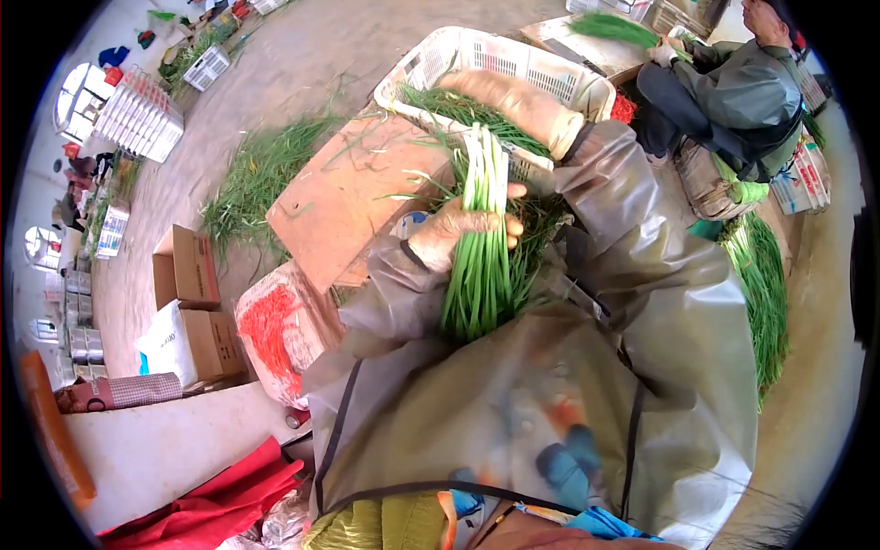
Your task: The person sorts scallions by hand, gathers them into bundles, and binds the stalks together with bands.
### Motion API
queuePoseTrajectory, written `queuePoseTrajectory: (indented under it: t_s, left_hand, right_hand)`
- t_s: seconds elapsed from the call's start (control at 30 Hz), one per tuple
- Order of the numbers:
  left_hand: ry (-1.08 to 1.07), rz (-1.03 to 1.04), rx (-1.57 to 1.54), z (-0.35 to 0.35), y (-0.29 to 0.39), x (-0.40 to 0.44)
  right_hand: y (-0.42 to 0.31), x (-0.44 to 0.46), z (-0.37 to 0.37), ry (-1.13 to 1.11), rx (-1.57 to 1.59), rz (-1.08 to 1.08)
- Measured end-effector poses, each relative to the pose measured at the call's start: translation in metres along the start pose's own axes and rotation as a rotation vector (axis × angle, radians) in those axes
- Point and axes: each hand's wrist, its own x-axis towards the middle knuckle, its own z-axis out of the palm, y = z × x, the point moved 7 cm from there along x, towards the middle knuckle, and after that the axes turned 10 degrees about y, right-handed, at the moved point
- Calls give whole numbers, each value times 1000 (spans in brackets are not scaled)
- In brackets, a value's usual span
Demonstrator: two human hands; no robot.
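My left hand (440,240), in a soiled tan glove, is closed round a bunch of long green stalks (486,266). Their pale ends point up, away from my body. My right hand (509,103), gloved too, reaches across the near part of a white plastic crate (495,55), over loose green leaves (463,112). Its fingers are blurred, and what they hold, if anything, cannot be made out. A brown board (357,192) with scattered leaf bits lies left of the bunch.
Cut greens (257,179) lie on the floor at left. Red ties (275,335) rest on a wrapped block near cardboard boxes (209,344). At upper right a co-worker (742,92) sits holding greens (614,29). More greens (756,302) hang at right.
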Motion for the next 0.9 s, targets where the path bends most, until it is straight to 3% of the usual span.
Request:
queuePoseTrajectory:
  t_s: [0.03,0.1,0.13,0.2,0.27,0.33,0.4,0.47,0.53,0.57,0.63,0.7,0.73,0.8,0.9]
  left_hand:
    - [23,28,0,-8,-1,4]
    - [26,1,-62,-13,-3,6]
    - [57,-25,-74,-16,-6,5]
    - [-9,28,-90,-15,-5,6]
    - [-91,125,-89,-20,2,9]
    - [-51,262,-59,-14,33,-8]
    - [-40,550,87,-1,85,-35]
    - [-161,913,234,20,136,-62]
    - [-67,1059,548,31,159,-79]
    - [-91,1036,453,38,152,-84]
    - [-406,1417,474,61,140,-78]
    - [192,1599,1800,61,103,-66]
    - [427,1628,2001,64,86,-61]
    - [537,1530,2268,37,54,-43]
    - [407,1247,2232,9,32,-38]
  right_hand:
    - [-7,-9,23,-171,-99,40]
    - [2,-19,58,-453,-568,-34]
    - [2,-31,62,-548,-785,32]
    - [9,-28,61,-485,-717,36]
    - [27,-2,35,-26,-364,-119]
    - [-7,-4,6,87,56,-108]
    - [-7,-8,-19,218,78,-9]
    - [19,-12,-33,289,-22,112]
    - [39,-19,-30,252,-71,161]
    - [44,-26,-26,251,-18,194]
    - [61,-36,-20,219,36,244]
    - [85,-44,-14,169,25,294]
    - [100,-47,-12,171,44,308]
    - [126,-54,-9,122,3,428]
    - [129,-55,1,82,-71,468]
